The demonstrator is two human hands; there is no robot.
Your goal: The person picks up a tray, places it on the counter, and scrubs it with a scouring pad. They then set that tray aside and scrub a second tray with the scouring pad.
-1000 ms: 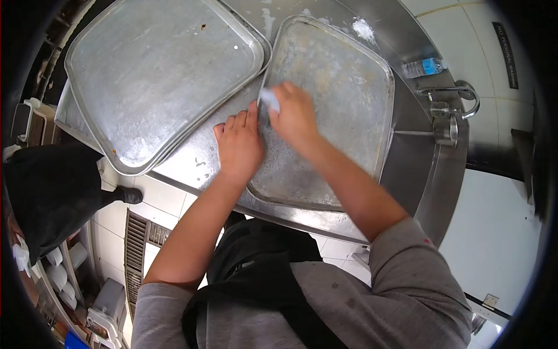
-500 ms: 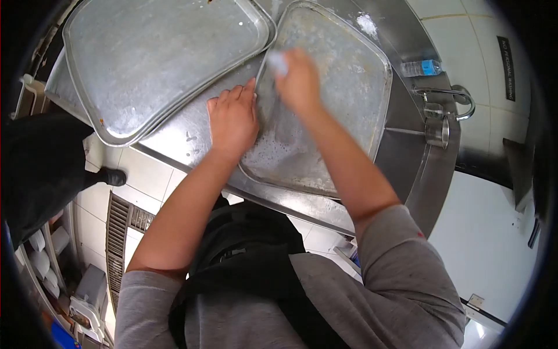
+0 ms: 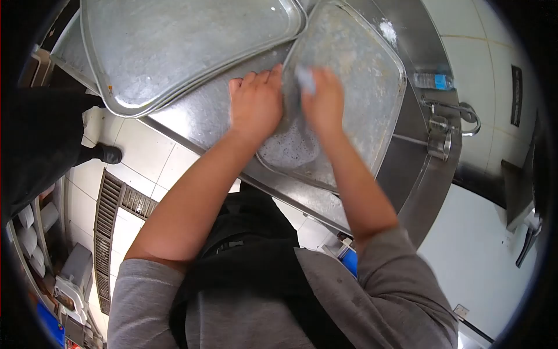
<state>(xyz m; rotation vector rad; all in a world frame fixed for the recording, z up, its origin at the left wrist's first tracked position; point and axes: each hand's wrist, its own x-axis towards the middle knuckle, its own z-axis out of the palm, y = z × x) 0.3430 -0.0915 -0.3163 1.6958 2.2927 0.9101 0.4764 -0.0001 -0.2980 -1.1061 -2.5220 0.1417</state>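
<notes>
Right hand (image 3: 325,104) fingers pinch a scrub pad (image 3: 304,79) on the soapy tray (image 3: 372,75); left hand (image 3: 256,104), fingers together, braces its rim. Suds could let the tray slide off the worktop (image 3: 197,116).

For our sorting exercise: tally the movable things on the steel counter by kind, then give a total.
Metal trays: 2, a soapy tray under the hands and a second tray beside it.
Scrub pads: 1, the pale pad under the right hand; the left hand steadies the soapy tray's edge.
Water bottles: 1, the bottle.
Total: 4
</notes>
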